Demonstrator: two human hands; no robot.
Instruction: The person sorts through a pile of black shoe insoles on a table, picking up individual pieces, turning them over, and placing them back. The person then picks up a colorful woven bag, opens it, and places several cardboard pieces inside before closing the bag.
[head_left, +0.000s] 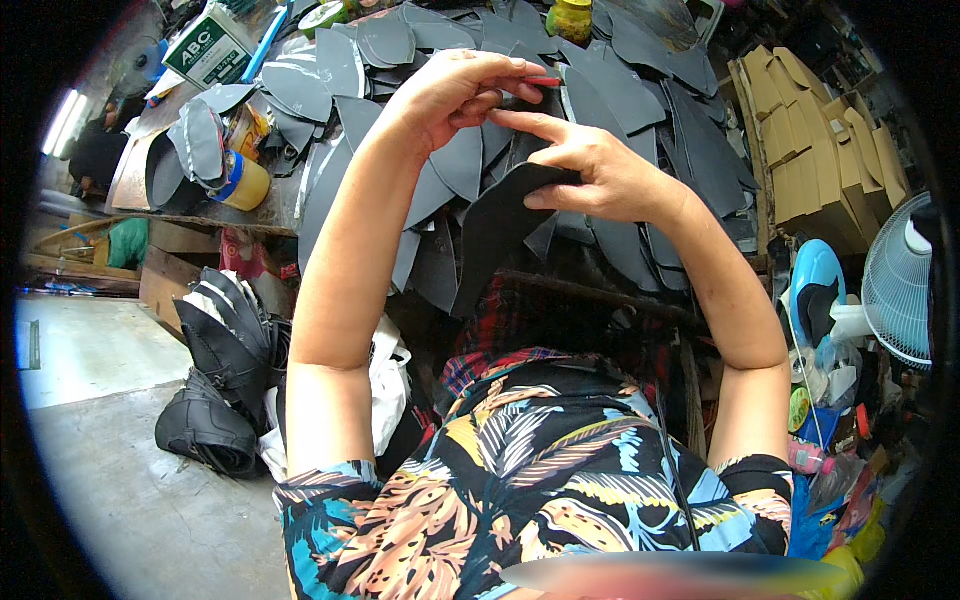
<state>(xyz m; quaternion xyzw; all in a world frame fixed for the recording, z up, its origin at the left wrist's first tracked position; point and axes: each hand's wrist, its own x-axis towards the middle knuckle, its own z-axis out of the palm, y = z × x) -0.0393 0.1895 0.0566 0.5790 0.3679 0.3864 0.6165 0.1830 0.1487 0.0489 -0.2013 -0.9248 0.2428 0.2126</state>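
Tabletop [280, 195] at twelve o'clock is strewn with grey pieces [600, 95]; just above centre, a black piece [510, 215] is clamped by the right hand [600, 170] and, if pinched loosely, could be dropped; the grip of the left hand [455, 95] cannot be told.

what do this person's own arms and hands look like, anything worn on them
The left hand and right hand are ungloved, with no watch or bracelet showing. The left sleeve and right sleeve are short, black, with a leafy print including blue and peach.
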